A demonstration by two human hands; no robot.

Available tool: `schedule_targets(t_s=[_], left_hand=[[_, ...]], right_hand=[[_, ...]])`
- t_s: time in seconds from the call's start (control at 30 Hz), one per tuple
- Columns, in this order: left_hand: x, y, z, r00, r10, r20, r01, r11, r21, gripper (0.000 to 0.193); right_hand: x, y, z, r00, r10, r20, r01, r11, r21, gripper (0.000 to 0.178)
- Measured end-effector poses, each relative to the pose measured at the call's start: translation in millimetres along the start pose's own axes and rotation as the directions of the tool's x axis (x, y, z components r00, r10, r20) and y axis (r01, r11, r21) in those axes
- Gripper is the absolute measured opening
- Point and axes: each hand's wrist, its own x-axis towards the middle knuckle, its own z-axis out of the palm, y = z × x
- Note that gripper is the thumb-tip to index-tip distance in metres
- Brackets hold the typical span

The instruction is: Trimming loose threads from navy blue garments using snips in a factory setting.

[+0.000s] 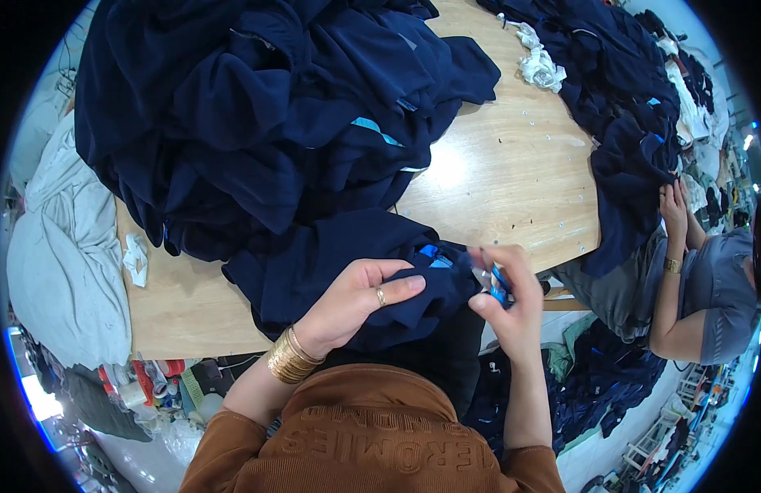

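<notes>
A dark navy garment (310,255) lies across the near edge of the table and hangs over my lap. My left hand (360,297) is closed on its cloth, thumb on top, with a ring and gold bangles showing. Just right of it, my right hand (512,292) grips small blue-handled thread snips (497,283). The fingers there are partly smeared by motion. Between my hands, a bright blue label or tape (435,256) shows on the garment. Whether the blades touch the cloth I cannot tell.
A big heap of navy garments (232,123) covers the table's far left. Pale grey cloth (64,255) drapes over the left edge. White scraps (540,67) lie on the wooden table (512,172). At right, a co-worker (684,271) handles navy cloth. More navy garments (594,378) lie below.
</notes>
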Motion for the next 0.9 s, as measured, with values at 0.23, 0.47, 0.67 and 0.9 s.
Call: schedule_targets(t_s=[0.23,0.47,0.67,0.9], left_hand=[[-6,11,-12,0.739,0.671,0.062,-0.274,0.216,0.937,0.014],[-23,-15,4,0.981,0.187,-0.048,-0.169,0.951,0.259,0.020],[-38,7,-1,0.902,-0.271,0.335,0.240,0.962,0.134,0.044],[-13,-15,1,1.000,0.020,-0.004,-0.020,0.912,-0.409,0.025]], right_hand=[[2,-7,7,0.940,0.311,0.143,-0.313,0.950,-0.015,0.018],[0,-27,20,0.943,-0.326,0.062,0.323,0.859,-0.398,0.021],[-9,-29,17,0.925,-0.376,-0.051,0.308,0.824,-0.476,0.022],[-23,-35,24,0.902,-0.426,0.072,0.408,0.785,-0.467,0.030]])
